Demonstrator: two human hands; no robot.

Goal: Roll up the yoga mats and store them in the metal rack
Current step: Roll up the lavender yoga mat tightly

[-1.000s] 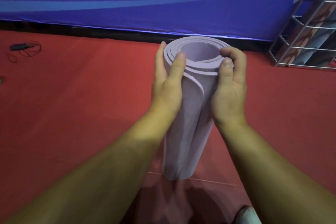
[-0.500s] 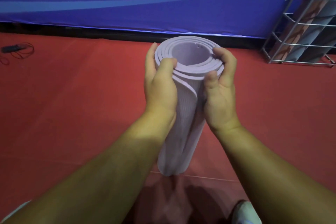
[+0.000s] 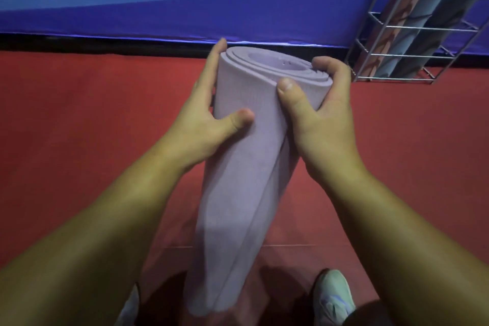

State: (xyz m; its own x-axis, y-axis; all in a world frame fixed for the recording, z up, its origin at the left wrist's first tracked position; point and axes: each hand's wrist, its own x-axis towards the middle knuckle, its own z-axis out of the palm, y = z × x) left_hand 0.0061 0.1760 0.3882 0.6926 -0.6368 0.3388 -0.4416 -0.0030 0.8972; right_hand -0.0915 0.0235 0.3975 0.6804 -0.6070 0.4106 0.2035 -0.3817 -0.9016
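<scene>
- The rolled mat point(image 3: 238, 188) stands nearly upright at centre, its spiral top edge at 12 o'clock and its lower end between two shoes point(image 3: 334, 296).
- The left hand point(image 3: 203, 119) wraps the mat's left side, thumb pressed to the front.
- The right hand point(image 3: 317, 114) pinches the loose outer edge at the top rim.
- The rack point(image 3: 412, 26), holding rolled mats, stands at 2 o'clock, with bare red floor point(image 3: 79, 119) between.

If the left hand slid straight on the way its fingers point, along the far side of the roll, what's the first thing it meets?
Nothing close, as far as I can tell. The left hand grips the purple mat roll, fingers pointing up and away. Beyond the fingertips lie red floor and then the blue banner; depth is unclear.
</scene>
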